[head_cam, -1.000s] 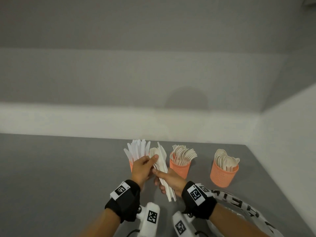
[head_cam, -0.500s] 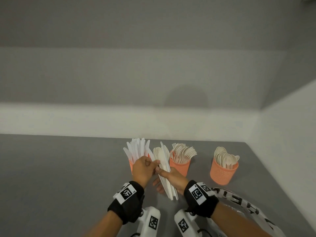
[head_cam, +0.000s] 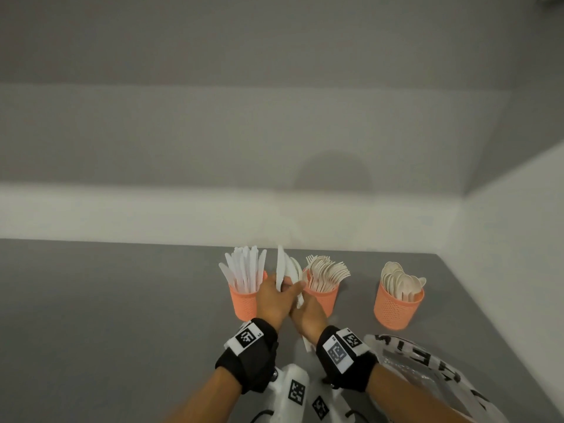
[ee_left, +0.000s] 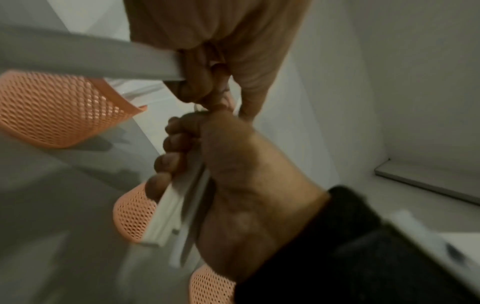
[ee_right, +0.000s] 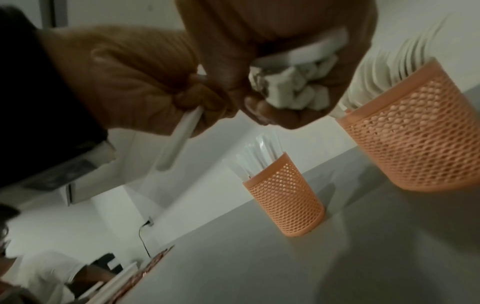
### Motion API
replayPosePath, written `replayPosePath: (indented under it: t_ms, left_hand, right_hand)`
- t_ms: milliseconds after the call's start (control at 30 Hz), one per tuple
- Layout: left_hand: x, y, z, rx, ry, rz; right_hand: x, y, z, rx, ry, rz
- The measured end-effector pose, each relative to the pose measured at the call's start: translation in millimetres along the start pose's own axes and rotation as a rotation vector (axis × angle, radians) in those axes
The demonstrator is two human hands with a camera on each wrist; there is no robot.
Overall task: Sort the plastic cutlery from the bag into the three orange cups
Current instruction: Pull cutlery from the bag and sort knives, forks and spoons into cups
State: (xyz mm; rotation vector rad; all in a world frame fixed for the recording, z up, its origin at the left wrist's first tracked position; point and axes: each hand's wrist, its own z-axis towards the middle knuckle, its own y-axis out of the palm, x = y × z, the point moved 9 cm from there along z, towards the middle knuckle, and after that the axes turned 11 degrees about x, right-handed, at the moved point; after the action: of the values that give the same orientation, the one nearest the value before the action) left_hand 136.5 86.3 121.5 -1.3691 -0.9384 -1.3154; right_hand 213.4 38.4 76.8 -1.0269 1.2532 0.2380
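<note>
White plastic knives (head_cam: pixel 287 271) stand bunched between the knife cup (head_cam: pixel 245 303) and the fork cup (head_cam: pixel 324 297) on the grey table (head_cam: pixel 122 315), the left hand (head_cam: pixel 274 296) pinching one. Left wrist view: the right hand (ee_left: pixel 233 174) grips the handles. Right wrist view shows the handle ends; light, stiff and slick, they're best held by the handles.

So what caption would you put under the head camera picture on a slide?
Both hands, left and right, hold white cutlery between the knife cup and fork cup; spoon cup stands apart.

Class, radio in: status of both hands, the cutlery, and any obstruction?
Left hand pinches one white knife. Right hand grips the remaining bundle. Knife cup just left of the hands, path clear.
</note>
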Motion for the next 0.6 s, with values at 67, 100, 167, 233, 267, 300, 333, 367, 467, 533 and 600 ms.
replayPosePath:
  t_ms: [67, 100, 167, 233, 267, 300, 333, 367, 467, 533, 600]
  left_hand:
    - [-2.9, -1.0, 2.7, 0.045, 0.005, 0.008]
    - [-2.9, -2.9, 4.9, 0.068, -0.010, -0.022]
    - [0.6, -9.7, 11.5, 0.112, -0.040, -0.097]
    - [13.5, -23.8, 20.6, 0.183, -0.034, -0.159]
    - [18.7, -32.7, 26.3, 0.221, -0.034, -0.196]
    - [23.5, -41.2, 31.0, 0.249, -0.042, -0.234]
    - [23.9, -48.8, 35.5, 0.270, -0.062, -0.237]
    - [22.2, -55.8, 39.8, 0.284, -0.078, -0.222]
    - [8.0, -58.7, 41.3, 0.203, -0.158, -0.205]
    - [1.3, -45.6, 30.3, 0.041, -0.190, -0.170]
    - [-4.4, -25.1, 17.5, -0.169, -0.187, -0.100]
  right_hand:
    - [-0.5, 3.2, -1.8, -0.056, 0.028, 0.122]
    - [-0.3, 3.2, -4.7, -0.095, 0.066, 0.202]
    - [4.9, 2.5, -11.0, -0.164, 0.145, 0.333]
    - [9.7, 1.6, -16.6, -0.215, 0.177, 0.373]
    - [12.4, 1.9, -17.4, -0.233, 0.184, 0.385]
    - [14.1, 1.6, -18.8, -0.248, 0.206, 0.411]
    - [15.9, 1.9, -18.6, -0.258, 0.232, 0.451]
    - [15.0, 1.7, -20.0, -0.273, 0.259, 0.497]
    - [10.9, 4.6, -20.9, -0.328, 0.324, 0.640]
    - [7.6, 8.5, -21.6, -0.365, 0.357, 0.719]
    - [2.6, 14.3, -26.6, -0.421, 0.366, 0.714]
